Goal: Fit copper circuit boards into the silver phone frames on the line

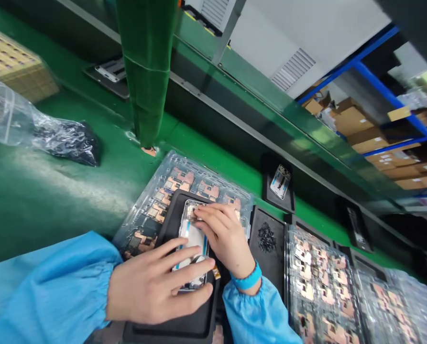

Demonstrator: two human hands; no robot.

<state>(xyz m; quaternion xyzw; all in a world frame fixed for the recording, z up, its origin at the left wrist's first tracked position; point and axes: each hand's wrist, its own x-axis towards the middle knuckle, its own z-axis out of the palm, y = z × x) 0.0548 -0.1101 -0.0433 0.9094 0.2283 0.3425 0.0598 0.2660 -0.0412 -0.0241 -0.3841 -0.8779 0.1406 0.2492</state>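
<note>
A phone frame (pixel 195 234) with a white inner face and blue strips lies in a black tray (pixel 170 220). Across its lower part rests my left hand (pixel 159 282), fingers spread and partly covering it. My right hand (pixel 227 234) is at the frame's upper end, with thumb and fingertips drawn together at a small circuit board (pixel 191 211). Whether anything is between those fingertips is hidden. A blue band (pixel 248 279) circles my right wrist. Beside the frame's lower right edge shows a small orange-yellow flex piece (pixel 216 272).
Under the black tray is a clear plastic tray (pixel 202 169) of copper-coloured boards. Rightward are a tray of small black parts (pixel 267 237) and more board trays (pixel 321 272). A green post (pixel 147 71) rises ahead. Another phone frame (pixel 280 181) lies on the conveyor; a bag (pixel 70 141) lies left.
</note>
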